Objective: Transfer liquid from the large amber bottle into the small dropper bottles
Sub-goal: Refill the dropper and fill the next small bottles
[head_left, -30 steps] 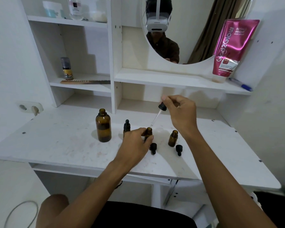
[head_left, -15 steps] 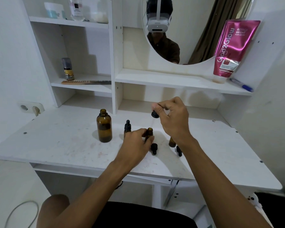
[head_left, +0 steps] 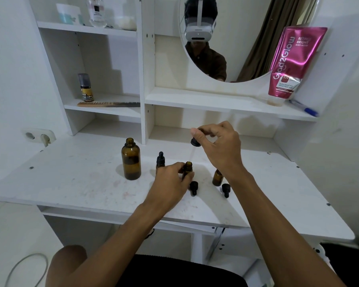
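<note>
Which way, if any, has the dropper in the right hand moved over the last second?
Yes: the dropper has moved left and slightly down, nearer the large amber bottle, which has stayed put.

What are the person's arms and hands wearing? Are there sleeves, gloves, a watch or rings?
Both forearms are bare as far as the view shows: no sleeves, and no watch or bracelet at either wrist. The left hand and the right hand have no gloves, and I see no rings on the fingers that show.
</note>
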